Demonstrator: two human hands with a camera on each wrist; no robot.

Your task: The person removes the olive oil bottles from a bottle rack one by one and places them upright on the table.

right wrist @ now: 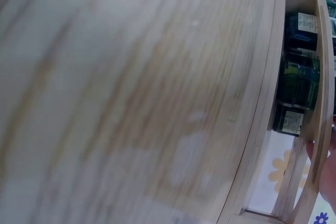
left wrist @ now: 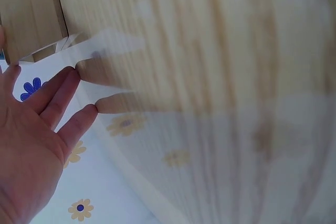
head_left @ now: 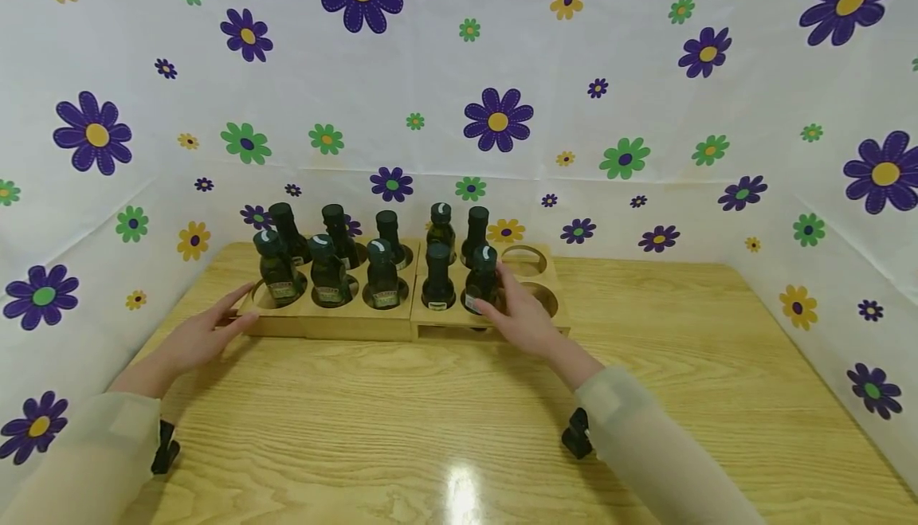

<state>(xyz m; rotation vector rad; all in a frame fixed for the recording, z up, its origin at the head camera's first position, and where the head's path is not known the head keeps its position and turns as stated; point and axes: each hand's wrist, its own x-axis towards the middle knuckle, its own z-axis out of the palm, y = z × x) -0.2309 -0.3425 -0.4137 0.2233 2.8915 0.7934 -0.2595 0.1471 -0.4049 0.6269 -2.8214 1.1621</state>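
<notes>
Two wooden bottle racks stand end to end on the table: a left rack and a right rack. Dark green glass bottles with dark caps stand upright in their round holes. My right hand holds a bottle in the front row of the right rack, thumb in front and a finger at its far side. Through that rack's open front, the right wrist view shows the lower parts of bottles. At the left rack's outer end, my left hand has its fingers extended around the front corner.
Another dark bottle stands just left of the held one. Several more labelled bottles, such as the front-left bottle, fill the left rack. A white cloth with printed flowers surrounds the wooden table at the back and sides.
</notes>
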